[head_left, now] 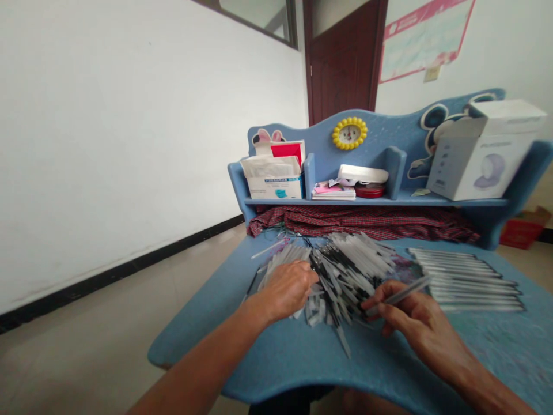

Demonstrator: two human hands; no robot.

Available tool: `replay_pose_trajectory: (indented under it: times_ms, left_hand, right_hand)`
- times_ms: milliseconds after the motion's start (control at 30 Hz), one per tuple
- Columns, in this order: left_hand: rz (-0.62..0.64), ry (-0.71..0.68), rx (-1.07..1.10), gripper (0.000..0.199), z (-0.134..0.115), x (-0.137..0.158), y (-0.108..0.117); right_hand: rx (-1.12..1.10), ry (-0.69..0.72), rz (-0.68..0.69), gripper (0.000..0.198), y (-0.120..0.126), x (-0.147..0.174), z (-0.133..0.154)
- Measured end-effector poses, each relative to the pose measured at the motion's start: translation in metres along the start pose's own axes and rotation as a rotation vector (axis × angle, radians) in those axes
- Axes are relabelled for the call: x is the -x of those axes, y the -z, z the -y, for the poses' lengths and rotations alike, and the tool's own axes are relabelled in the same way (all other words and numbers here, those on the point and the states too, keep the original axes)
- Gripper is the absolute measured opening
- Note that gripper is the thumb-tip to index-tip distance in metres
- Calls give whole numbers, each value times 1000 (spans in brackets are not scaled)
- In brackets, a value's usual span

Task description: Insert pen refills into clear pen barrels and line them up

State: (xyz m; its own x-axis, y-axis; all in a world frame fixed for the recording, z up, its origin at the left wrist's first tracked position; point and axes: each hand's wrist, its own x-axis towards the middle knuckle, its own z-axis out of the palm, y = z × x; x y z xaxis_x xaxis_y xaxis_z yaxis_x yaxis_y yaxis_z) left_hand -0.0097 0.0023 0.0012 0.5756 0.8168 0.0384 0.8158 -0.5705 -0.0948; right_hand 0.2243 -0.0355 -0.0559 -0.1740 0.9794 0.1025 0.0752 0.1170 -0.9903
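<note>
- I see the right hand pinching a slim translucent tube between thumb and fingers, tilted so its free end points up and to the right.
- The left hand is curled over the pile; I cannot tell from here whether its fingers grip anything.
- Nearest me, a strip of blue tabletop lies between the hands and the curved front edge, which dips inward at the middle. The left edge slants away beyond the left forearm, and more blue surface spreads to the right of the right hand.
- The loose pile of translucent tubes and black pieces lies under the left fingers and stretches to just beside the right fingertips, fanned in several directions.
- Past the right hand, a neat row of long tubes lies side by side, dark at the ends.
- Behind the pile, a bunched plaid cloth fills the space under the shelf, bounding my reach at the back.
- On that shelf I have a mask box at left, a red round tin mid-way and a large white box at right.
</note>
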Motion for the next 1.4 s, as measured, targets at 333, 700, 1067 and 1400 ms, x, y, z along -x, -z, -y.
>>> replay_pose_trajectory:
  times_ms: [333,700,1067,1400]
  left_hand:
    - [-172,20,328,9,6,-8,4]
    - [-338,-41,472,6,-2,-11,9]
    - [-413,-287,334,16,-17,-15,18]
    - [-55,-276,853,17,-8,-13,34]
  right_hand:
    - [336,177,25,15,0,0,-2]
    - [868,440,101,41,-8,4,-11]
    - [1199,470,151,32,-7,6,-1]
    - [1109,455,301,17,-5,10,9]
